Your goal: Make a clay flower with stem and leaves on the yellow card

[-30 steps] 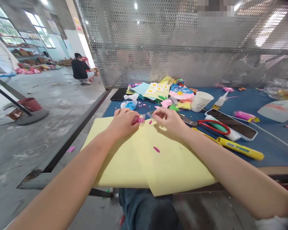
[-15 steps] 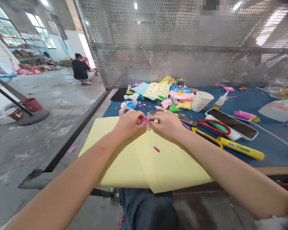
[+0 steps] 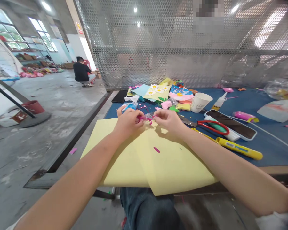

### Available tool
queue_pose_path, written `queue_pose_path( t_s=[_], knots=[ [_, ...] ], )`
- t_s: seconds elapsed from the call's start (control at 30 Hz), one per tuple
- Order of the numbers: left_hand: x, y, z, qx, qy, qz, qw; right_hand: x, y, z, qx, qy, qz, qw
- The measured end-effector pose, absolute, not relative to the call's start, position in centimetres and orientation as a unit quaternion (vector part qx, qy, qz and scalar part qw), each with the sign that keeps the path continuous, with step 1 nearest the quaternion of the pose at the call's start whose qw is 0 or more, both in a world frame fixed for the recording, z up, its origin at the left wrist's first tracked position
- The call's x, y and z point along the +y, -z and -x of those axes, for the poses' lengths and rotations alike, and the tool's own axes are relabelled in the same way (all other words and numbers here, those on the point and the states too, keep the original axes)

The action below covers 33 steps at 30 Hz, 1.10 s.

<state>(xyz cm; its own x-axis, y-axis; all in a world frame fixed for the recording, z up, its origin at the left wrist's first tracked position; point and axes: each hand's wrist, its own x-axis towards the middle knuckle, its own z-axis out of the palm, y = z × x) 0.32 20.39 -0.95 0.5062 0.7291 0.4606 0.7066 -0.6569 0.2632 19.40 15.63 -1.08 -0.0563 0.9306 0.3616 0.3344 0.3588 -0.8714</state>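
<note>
Crumpled clear plastic wrap with magenta material: left hand, right hand both pinching it. Best eased gently, low over yellow paper.

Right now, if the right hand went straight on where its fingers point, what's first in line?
Probably the clear plastic at the tips of the right hand, then the left hand; exact depth is unclear.

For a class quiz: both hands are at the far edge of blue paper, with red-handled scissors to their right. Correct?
Wrong colour: the head view shows pale yellow paper. The left hand and right hand are at its far edge, red-handled scissors to their right.
</note>
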Motion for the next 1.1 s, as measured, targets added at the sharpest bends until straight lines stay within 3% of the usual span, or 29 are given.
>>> queue_pose_path(
  t_s=[0.17,0.5,0.63,0.77,0.97,1.1],
  knots=[
    [20.8,1.5,0.1,0.412,-0.258,-0.874,-0.015,15.6,0.2,-19.6,-0.552,-0.401,0.439,0.584],
    [20.7,1.5,0.2,0.437,-0.243,-0.866,-0.013,15.7,-0.1,-19.6,-0.543,-0.374,0.488,0.571],
    [20.6,1.8,0.4,0.445,-0.225,-0.866,-0.037,15.8,0.2,-19.8,-0.531,-0.418,0.48,0.559],
    [20.0,1.1,0.3,0.392,-0.289,-0.872,-0.053,15.9,0.6,-19.6,-0.493,-0.489,0.471,0.545],
    [19.0,0.6,-0.5,0.266,-0.363,-0.893,0.026,15.5,0.9,-19.0,-0.533,-0.474,0.459,0.53],
    [18.6,0.5,-0.9,0.265,-0.404,-0.873,0.061,15.3,0.9,-18.7,-0.537,-0.496,0.444,0.518]
  ],
)
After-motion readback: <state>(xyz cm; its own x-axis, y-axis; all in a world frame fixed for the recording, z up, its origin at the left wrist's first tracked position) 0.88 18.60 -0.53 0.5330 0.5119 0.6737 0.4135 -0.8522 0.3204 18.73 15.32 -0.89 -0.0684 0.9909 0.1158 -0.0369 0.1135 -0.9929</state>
